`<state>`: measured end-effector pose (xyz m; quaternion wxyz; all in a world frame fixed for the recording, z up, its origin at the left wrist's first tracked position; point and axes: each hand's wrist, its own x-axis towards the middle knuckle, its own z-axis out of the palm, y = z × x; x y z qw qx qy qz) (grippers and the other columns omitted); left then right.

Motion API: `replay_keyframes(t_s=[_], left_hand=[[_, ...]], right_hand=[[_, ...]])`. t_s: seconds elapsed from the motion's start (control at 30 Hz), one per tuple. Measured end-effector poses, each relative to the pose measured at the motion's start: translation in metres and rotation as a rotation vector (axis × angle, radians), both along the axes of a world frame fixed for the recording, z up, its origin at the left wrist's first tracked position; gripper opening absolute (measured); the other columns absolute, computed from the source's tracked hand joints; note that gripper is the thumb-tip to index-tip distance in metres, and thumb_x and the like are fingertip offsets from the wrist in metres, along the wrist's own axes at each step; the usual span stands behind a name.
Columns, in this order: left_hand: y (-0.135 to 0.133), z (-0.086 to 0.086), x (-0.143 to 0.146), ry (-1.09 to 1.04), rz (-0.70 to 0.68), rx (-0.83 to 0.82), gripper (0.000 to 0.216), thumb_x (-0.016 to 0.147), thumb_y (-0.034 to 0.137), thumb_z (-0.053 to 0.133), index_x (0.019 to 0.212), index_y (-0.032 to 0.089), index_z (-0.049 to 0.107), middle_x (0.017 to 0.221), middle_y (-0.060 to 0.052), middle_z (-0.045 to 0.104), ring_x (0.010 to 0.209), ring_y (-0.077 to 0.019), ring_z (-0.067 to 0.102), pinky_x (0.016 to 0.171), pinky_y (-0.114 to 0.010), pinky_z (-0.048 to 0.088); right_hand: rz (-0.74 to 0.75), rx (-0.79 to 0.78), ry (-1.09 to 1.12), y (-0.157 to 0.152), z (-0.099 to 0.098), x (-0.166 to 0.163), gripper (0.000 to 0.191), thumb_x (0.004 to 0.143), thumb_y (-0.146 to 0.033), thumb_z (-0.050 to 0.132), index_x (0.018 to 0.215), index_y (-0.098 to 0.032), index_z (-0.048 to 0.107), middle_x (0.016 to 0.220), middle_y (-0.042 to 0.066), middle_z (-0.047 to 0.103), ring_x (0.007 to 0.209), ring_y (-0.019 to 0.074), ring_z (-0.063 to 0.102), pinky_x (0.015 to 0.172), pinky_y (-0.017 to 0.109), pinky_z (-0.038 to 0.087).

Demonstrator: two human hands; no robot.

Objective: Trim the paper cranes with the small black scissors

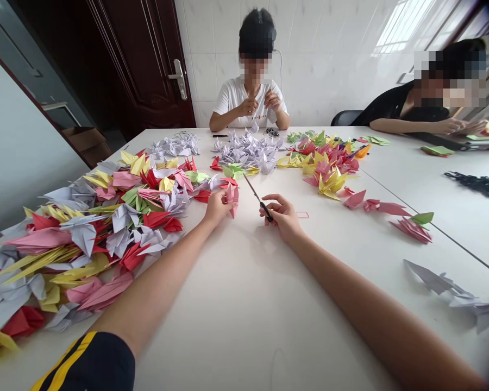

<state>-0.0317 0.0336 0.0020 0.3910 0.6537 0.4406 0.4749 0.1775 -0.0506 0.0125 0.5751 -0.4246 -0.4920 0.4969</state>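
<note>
My left hand (217,207) is closed on a pink paper crane (232,199), held just above the white table (248,304). My right hand (283,215) pinches the dark handle of a long thin needle-like tool (256,196), whose shaft points up and left toward the crane. A thin red thread loop (302,215) lies on the table right beside my right hand. A big heap of folded paper cranes (85,233) in pink, yellow, red, green and grey lies to the left of my left arm.
Across the table a person in a white shirt (250,100) works with both hands raised. Another person (427,111) sits at the right. More crane piles (248,151), (326,163) lie mid-table, pink cranes (409,227) and grey ones (452,293) to the right. A dark door (146,60) stands behind.
</note>
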Motion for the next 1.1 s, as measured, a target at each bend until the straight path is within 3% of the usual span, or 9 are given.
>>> replay_keyframes(t_s=[0.33,0.57,0.9,1.1], left_hand=[[0.004,-0.004,-0.002,-0.028,0.12,0.032,0.023,0.059,0.031,0.079,0.071,0.016,0.067,0.076,-0.005,0.069,0.079,-0.0228,0.064,0.074,-0.034,0.053],[-0.001,0.003,-0.001,0.07,0.206,0.098,0.017,0.065,0.026,0.076,0.079,0.016,0.073,0.076,-0.003,0.072,0.072,-0.021,0.065,0.074,-0.032,0.052],[-0.006,0.006,0.003,-0.024,0.181,0.117,0.033,0.069,0.01,0.068,0.101,0.016,0.074,0.101,-0.009,0.076,0.09,-0.0223,0.071,0.087,-0.034,0.055],[-0.007,0.008,0.002,-0.004,0.227,0.132,0.019,0.07,0.011,0.068,0.087,0.014,0.075,0.09,-0.009,0.077,0.082,-0.0222,0.071,0.084,-0.036,0.057]], right_hand=[[0.201,-0.046,-0.02,0.001,-0.002,0.002,0.035,0.068,-0.043,0.083,0.089,-0.021,0.067,0.062,-0.003,0.062,0.045,0.0099,0.052,0.042,0.023,0.039],[0.2,-0.064,-0.09,-0.004,0.003,-0.005,0.038,0.063,-0.047,0.085,0.082,-0.019,0.067,0.058,-0.003,0.059,0.051,0.0126,0.055,0.041,0.023,0.043],[0.189,-0.062,-0.168,-0.005,0.004,-0.009,0.039,0.063,-0.048,0.085,0.081,-0.018,0.067,0.057,-0.003,0.06,0.048,0.011,0.052,0.04,0.023,0.044],[0.174,-0.051,-0.218,-0.003,0.001,-0.009,0.041,0.063,-0.048,0.085,0.085,-0.017,0.069,0.06,-0.001,0.064,0.048,0.0107,0.052,0.042,0.023,0.043]])
